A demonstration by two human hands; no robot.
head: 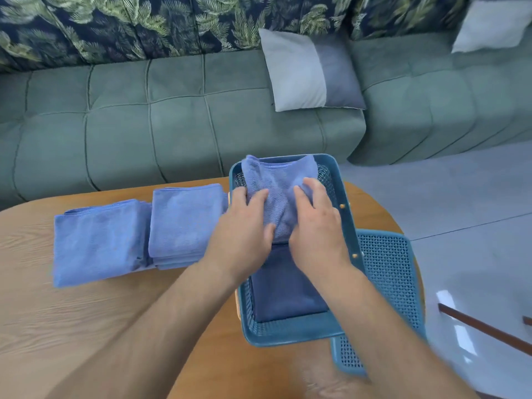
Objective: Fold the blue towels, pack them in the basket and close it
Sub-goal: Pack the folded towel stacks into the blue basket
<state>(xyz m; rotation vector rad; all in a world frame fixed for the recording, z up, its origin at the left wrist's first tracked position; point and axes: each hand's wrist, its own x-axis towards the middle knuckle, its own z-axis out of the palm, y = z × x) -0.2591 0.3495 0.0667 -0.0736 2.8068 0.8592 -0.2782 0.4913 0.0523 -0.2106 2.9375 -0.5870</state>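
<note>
1. where it is: the light blue towel (280, 180) lies half in the basket (290, 336). its far end is draped up over the far rim and its near end is bunched btw the person's hands. a dark blue towel (285, 286) lies flat in the basket's near half.
2. hands: the left hand (244, 226) grips the towel's left edge, fingers curled over it. the right hand (318, 226) curls onto the right side, thumb at the near edge. both squeeze the cloth inward; blur hides finer detail.
3. handling: it looks like light, soft microfibre w/ no stiffness, so it'd likely sag and unfold if lifted by one corner. not fragile, and the pile is prob grippy rather than slippery.
4. where to hold: prob best at both side edges near a fold, then flat palms on top to press it level w/ the rim.
5. not yet packed: a left stack (98, 240) and a second stack (184, 220) of folded towels sit on the surface (86, 326), left of the basket. each likely needs support from under, else the layers slide.
6. the lid (385, 277) lies partly under the basket's right side. it's perforated plastic and looks rigid enough to lift by an edge.
</note>
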